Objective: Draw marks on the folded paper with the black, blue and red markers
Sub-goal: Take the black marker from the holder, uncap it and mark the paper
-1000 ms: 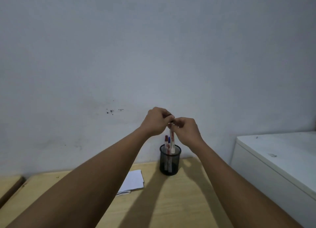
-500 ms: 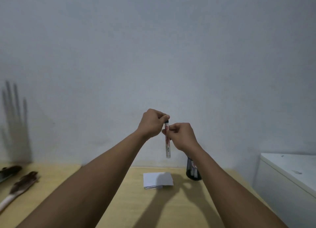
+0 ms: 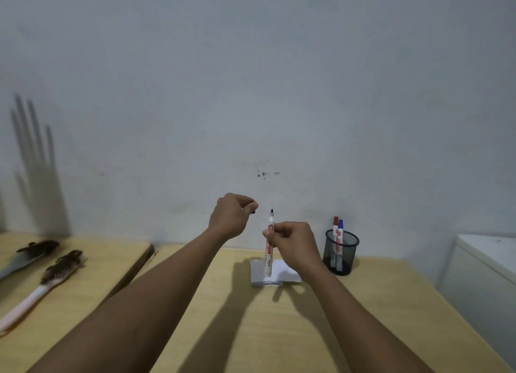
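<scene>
My right hand (image 3: 294, 244) grips a white black-tipped marker (image 3: 269, 256) upright, its uncapped black tip pointing up. My left hand (image 3: 231, 214) is raised just left of the tip and pinches the small black cap (image 3: 253, 212) between thumb and fingers. Below the marker, a folded white paper (image 3: 287, 269) lies flat on the wooden table (image 3: 279, 330), partly hidden by the marker and my right hand. A black mesh pen cup (image 3: 341, 252) to the right holds a red marker (image 3: 335, 226) and a blue marker (image 3: 340, 228).
A second wooden table (image 3: 83, 277) on the left carries two feather dusters (image 3: 55, 272) with pale handles. A white cabinet (image 3: 485, 263) stands at the right. A plain wall (image 3: 251, 93) runs close behind the tables.
My hands have pulled apart: the cap has come off the marker and stays in my left hand. The view shifted, with the paper and cup lying more to the right.
</scene>
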Demonstrator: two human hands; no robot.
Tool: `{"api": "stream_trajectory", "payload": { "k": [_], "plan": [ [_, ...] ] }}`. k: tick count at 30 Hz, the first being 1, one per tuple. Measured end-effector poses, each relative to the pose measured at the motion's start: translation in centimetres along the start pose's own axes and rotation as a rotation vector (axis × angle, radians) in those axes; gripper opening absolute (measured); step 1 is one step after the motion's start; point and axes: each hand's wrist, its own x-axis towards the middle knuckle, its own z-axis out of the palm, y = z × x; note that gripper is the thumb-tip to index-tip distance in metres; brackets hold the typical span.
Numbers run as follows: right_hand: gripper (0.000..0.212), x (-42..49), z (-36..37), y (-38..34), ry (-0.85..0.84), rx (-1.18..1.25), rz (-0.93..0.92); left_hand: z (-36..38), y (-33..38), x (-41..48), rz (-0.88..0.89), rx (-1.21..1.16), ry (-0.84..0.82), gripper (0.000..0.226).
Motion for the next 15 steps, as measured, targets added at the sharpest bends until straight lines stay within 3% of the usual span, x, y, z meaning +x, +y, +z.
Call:
{"api": "stream_trajectory", "payload": {
  "k": [8, 15],
  "plan": [
    [0.013, 1.4, 0.8, 4.6, -0.043, 0.003, 0.024, 3.0, -10.8, -1.9, -0.155, 0.191, -0.111, 0.009],
    [0.041, 2.3, 2.1, 6.5, -0.067, 0.054, 0.057, 5.0, -14.0, -2.0, -0.134, 0.333, -0.155, 0.011]
  ]
}}
